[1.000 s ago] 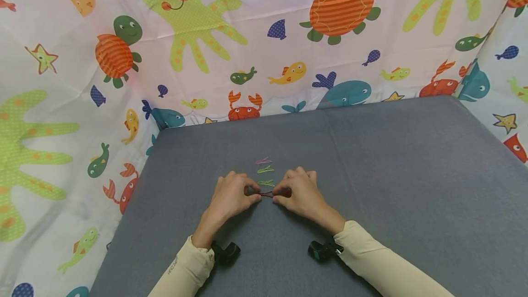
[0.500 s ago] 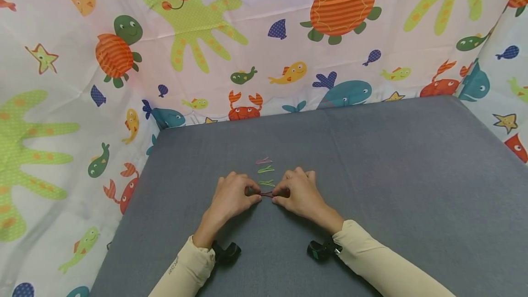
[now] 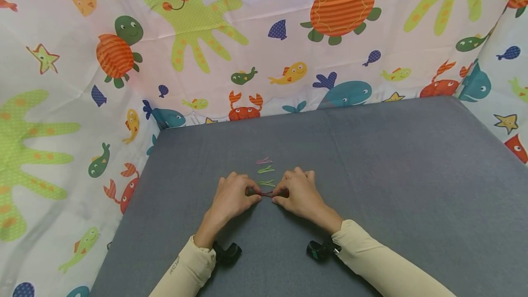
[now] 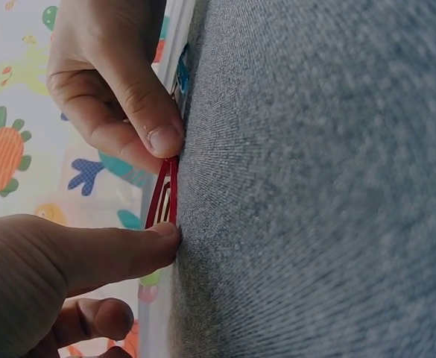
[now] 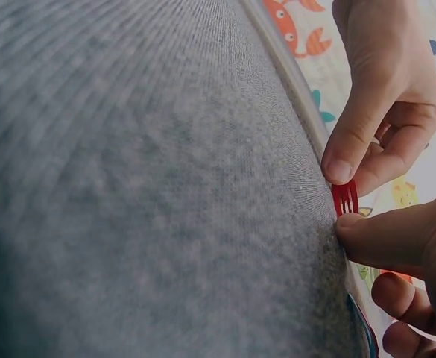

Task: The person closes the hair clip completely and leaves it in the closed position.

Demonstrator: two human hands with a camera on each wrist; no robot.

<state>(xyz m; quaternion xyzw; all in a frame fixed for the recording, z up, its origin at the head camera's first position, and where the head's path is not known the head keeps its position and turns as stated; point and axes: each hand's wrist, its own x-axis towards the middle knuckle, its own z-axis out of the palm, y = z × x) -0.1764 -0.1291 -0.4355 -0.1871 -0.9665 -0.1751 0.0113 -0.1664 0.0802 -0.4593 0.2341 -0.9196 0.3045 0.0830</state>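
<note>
A red snap hair clip lies lengthwise between my two hands, low over the grey cloth. My left hand pinches its left end between thumb and index finger. At the other end, my right hand pinches it the same way. In the left wrist view the arms of the red clip spread apart in a narrow V. The right wrist view shows just a short middle stretch of the clip; the fingertips cover both ends.
Beyond the hands, a pink clip and two green clips, a far one and a near one, lie in a column on the grey tabletop. A blue object shows past the right hand. A printed sea-animal curtain hangs behind.
The right forearm and wrist have shifted very slightly left. Both hands keep the same pinch on the red hair clip, which stays in place.
</note>
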